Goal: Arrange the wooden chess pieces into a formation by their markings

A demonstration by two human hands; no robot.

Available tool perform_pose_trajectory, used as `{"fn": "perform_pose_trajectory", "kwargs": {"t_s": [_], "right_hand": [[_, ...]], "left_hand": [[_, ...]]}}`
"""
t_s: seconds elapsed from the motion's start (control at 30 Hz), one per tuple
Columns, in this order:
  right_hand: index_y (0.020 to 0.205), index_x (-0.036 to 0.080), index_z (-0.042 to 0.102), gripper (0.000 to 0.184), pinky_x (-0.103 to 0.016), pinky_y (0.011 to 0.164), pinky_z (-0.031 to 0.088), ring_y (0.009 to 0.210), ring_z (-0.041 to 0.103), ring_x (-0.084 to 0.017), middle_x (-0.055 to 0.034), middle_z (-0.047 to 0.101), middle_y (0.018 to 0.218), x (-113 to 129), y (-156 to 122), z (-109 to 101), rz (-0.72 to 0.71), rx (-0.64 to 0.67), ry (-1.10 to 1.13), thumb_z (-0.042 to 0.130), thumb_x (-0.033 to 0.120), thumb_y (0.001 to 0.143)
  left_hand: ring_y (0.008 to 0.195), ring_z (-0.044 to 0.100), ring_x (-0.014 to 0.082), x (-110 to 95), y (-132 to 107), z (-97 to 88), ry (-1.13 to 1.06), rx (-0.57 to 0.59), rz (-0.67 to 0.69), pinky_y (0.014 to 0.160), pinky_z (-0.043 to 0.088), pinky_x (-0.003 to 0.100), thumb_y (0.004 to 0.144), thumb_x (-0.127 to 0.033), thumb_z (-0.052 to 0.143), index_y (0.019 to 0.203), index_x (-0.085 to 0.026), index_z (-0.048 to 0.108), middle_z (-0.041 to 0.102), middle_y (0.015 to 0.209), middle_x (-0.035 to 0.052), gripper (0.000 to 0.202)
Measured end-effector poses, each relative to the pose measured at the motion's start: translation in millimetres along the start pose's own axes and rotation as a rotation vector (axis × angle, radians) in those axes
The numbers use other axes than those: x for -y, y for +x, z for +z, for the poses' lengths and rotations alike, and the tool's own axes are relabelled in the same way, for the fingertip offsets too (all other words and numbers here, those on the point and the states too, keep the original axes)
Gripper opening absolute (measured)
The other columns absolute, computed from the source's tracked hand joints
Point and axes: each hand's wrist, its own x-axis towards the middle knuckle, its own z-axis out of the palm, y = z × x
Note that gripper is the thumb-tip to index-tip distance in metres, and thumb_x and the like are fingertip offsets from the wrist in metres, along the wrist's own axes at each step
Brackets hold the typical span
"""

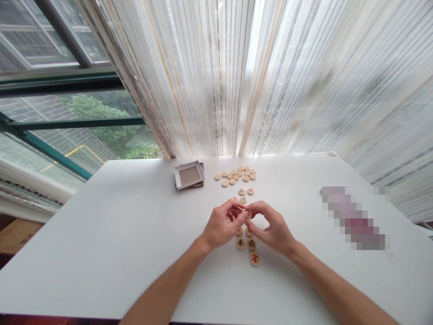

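Both hands meet over the middle of the white table (118,234). My left hand (221,228) and my right hand (272,230) pinch their fingertips together around a small round wooden chess piece (248,213), which is mostly hidden by the fingers. Below the hands lie several face-up wooden pieces (251,244) with red or black characters. Just beyond the fingertips lie three more face-up pieces (246,192). Farther back sits a cluster of blank-side-up pieces (237,175).
A small open cardboard box (189,175) lies at the back of the table, left of the blank pieces. A blurred-out flat object (353,216) rests on the right side. Striped sheer curtains (270,76) hang behind the table; a window is at the left.
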Motion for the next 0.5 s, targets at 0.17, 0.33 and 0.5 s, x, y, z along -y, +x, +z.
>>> {"fn": "perform_pose_trajectory", "kwargs": {"t_s": [0.17, 0.33, 0.5], "right_hand": [[0.109, 0.023, 0.062, 0.017, -0.039, 0.080, 0.058, 0.088, 0.065, -0.021, -0.0061, 0.067, 0.099, 5.9, 2.9, -1.3, 0.080, 0.022, 0.124, 0.063, 0.022, 0.092], [0.103, 0.023, 0.064, 0.011, -0.036, 0.084, 0.058, 0.091, 0.067, -0.020, -0.0046, 0.069, 0.099, 5.0, 5.3, -2.9, 0.198, 0.002, 0.219, 0.064, 0.027, 0.093], [0.102, 0.023, 0.064, 0.014, -0.034, 0.081, 0.058, 0.087, 0.068, -0.019, -0.0044, 0.069, 0.098, 3.7, 6.6, -1.8, 0.293, 0.029, 0.300, 0.067, 0.032, 0.092]], "left_hand": [[0.078, 0.069, 0.0156, 1.0, 0.7, -0.1, 0.035, -0.037, 0.026, 0.071, 0.054, 0.026, 0.094, -0.038, 0.061, 0.104, -0.016, 0.068, 0.075, 0.090, 0.0062, 0.025], [0.073, 0.067, 0.0134, 3.4, 2.1, 0.1, 0.097, -0.061, 0.081, 0.067, 0.052, 0.024, 0.094, -0.037, 0.061, 0.104, -0.018, 0.069, 0.074, 0.086, 0.0033, 0.023], [0.071, 0.067, 0.0123, 8.3, 2.6, -0.2, 0.182, -0.101, 0.137, 0.069, 0.053, 0.023, 0.093, -0.035, 0.062, 0.102, -0.019, 0.069, 0.074, 0.085, 0.0017, 0.019]]}}
